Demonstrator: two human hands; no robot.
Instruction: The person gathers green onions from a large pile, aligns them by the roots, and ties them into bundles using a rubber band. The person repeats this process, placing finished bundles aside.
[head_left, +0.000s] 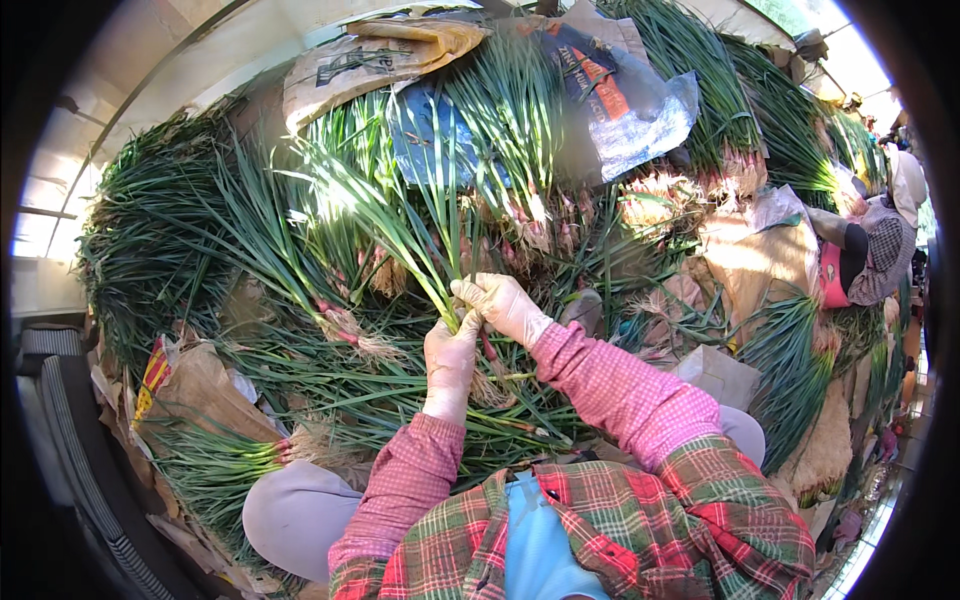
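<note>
Both gloved hands meet at the middle of the view around a small bunch of green onions (421, 262). My left hand (450, 360) grips the stalks low down, thumb up. Against the same stalks, just above and to the right, my right hand (501, 304) has its thumb and fingers pinched together. The leaves fan up and away, while reddish bulbs and pale roots (489, 386) hang below the hands. Loose green onions (337, 382) lie under and around them. Another bunch with reddish bulbs (341, 326) rests to the left.
Heaped green onions (150, 217) line the left and far sides, partly under printed woven sacks (375, 67). A small bunch (240, 454) lies by my left knee. A pale block-like object (716, 375) is near the right sleeve. Another person (881, 240) sits at the far right.
</note>
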